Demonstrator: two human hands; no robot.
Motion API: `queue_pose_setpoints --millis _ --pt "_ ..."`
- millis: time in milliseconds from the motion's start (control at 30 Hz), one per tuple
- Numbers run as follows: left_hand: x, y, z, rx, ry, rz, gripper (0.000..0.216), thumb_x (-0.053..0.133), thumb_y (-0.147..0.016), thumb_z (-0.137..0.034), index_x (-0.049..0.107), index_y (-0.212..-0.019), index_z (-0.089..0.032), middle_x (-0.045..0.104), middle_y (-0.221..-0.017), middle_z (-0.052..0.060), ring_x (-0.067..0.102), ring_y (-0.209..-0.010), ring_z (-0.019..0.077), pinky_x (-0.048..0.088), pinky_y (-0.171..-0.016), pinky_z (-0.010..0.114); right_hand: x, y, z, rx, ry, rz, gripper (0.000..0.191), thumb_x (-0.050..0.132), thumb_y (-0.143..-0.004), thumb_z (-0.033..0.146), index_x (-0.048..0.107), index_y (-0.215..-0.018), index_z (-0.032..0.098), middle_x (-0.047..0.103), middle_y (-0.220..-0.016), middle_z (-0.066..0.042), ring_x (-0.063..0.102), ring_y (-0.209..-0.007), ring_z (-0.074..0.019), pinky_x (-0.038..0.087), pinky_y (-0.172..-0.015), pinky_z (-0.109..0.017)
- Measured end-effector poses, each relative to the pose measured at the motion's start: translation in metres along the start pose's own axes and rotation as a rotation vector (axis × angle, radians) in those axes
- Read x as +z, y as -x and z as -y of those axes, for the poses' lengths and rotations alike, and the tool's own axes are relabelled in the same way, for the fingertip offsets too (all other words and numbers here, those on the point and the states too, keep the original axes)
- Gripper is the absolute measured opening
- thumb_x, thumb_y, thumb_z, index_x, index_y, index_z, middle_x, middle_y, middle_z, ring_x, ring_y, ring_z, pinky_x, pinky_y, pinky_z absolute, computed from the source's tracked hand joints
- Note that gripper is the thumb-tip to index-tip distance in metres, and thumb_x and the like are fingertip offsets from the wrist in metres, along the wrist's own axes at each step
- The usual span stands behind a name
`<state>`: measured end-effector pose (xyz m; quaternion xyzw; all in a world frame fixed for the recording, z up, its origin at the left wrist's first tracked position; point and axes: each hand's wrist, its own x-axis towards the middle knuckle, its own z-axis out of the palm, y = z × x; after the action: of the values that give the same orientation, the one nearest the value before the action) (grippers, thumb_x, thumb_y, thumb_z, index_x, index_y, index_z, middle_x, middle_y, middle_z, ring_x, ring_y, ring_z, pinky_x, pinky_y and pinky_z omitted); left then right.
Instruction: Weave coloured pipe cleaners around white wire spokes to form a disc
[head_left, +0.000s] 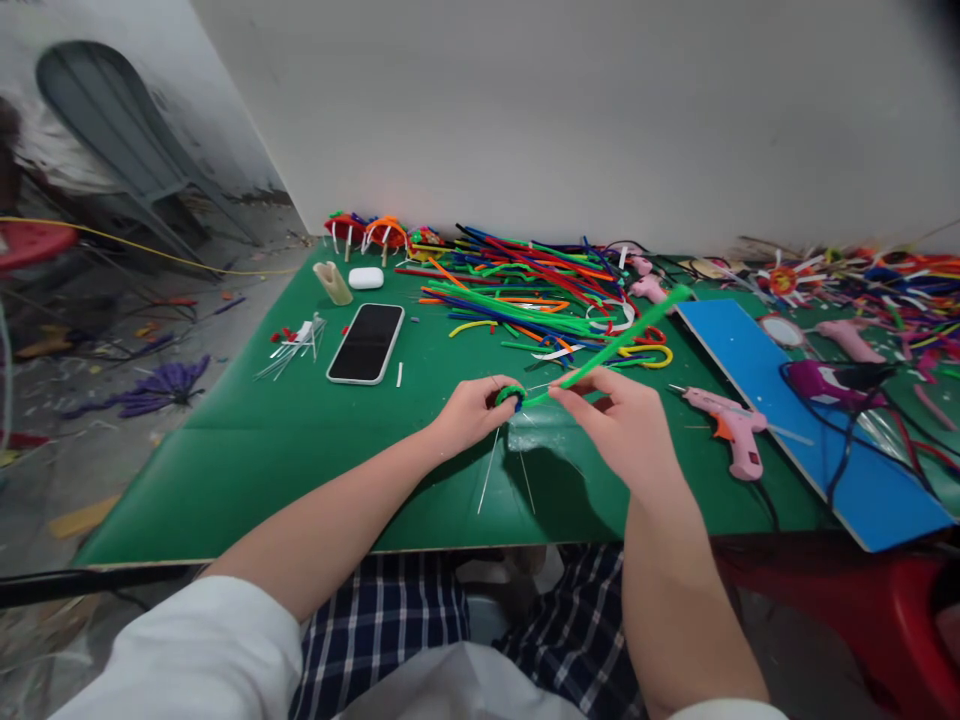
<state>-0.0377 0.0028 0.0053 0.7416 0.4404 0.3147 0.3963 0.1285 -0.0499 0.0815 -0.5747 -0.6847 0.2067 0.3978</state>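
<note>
My left hand point(474, 412) is closed on a small round piece point(511, 395) wound in green and blue pipe cleaner. Thin white wires point(491, 470) stick out from that piece, two of them pointing down toward me. Between the thumb and fingers of my right hand point(611, 415) is a bright green pipe cleaner point(626, 338). Its near end runs to the wound piece, and its far end slants up and right above the table. My fingers partly hide the wound piece.
A phone point(367, 343), a white case point(366, 278) and loose wires point(296, 350) lie left on the green table point(300, 470). Pipe cleaners point(525, 280) are heaped at the back. A pink glue gun point(731, 425) and a blue board point(795, 400) lie right.
</note>
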Motion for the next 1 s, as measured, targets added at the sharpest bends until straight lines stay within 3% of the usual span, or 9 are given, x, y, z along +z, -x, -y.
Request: queue_pose_setpoints --millis 300,533,667,833,1000 --pt "-0.005 0.003 -0.009 -0.163 0.275 0.16 0.025 0.05 -0.071 -0.031 0.057 -0.089 -0.014 0.045 -0.05 -0.005 0.042 -0.043 0.0053 0.035 -0.042 0.017 -0.029 0.0 -0.019 0.207 -0.317 0.016 0.017 0.066 -0.062 0.032 0.064 -0.067 0.015 0.062 -0.063 -0.002 0.054 -0.051 -0.0108 0.042 -0.043 -0.021" --pt "-0.007 0.004 -0.009 -0.185 0.5 0.322 0.022 0.055 -0.07 -0.029 0.058 -0.084 -0.013 0.047 -0.051 -0.005 0.042 -0.039 0.0035 0.035 -0.04 0.017 -0.029 -0.005 -0.04 0.286 -0.654 -0.026 0.011 0.069 -0.058 0.023 0.061 -0.062 0.016 0.059 -0.056 0.0 0.05 -0.045 -0.0089 0.038 -0.036 -0.021" --pt "-0.008 0.005 -0.008 -0.223 0.624 0.328 0.022 0.059 -0.068 -0.028 0.058 -0.083 -0.012 0.048 -0.049 -0.005 0.042 -0.038 0.0032 0.037 -0.041 0.017 -0.018 -0.012 -0.05 0.355 -0.76 -0.064 0.013 0.067 -0.06 0.026 0.059 -0.063 0.017 0.054 -0.051 0.002 0.046 -0.042 -0.0069 0.035 -0.035 -0.019" --pt "-0.009 0.006 -0.009 -0.25 0.696 0.394 0.024 0.061 -0.067 -0.028 0.059 -0.084 -0.011 0.049 -0.048 -0.004 0.045 -0.039 0.0039 0.037 -0.041 0.016 0.015 -0.021 -0.06 0.487 -0.857 -0.108 0.02 0.067 -0.059 0.029 0.053 -0.061 0.016 0.054 -0.055 0.003 0.048 -0.049 -0.0057 0.034 -0.036 -0.015" --pt "-0.009 0.007 -0.01 -0.23 0.732 0.444 0.025 0.06 -0.069 -0.028 0.061 -0.086 -0.01 0.051 -0.049 -0.002 0.048 -0.041 0.0046 0.038 -0.042 0.016 0.041 -0.024 -0.058 0.58 -1.152 -0.077 0.019 0.06 -0.063 0.031 0.046 -0.07 0.02 0.054 -0.063 0.005 0.048 -0.05 -0.0055 0.032 -0.036 -0.015"
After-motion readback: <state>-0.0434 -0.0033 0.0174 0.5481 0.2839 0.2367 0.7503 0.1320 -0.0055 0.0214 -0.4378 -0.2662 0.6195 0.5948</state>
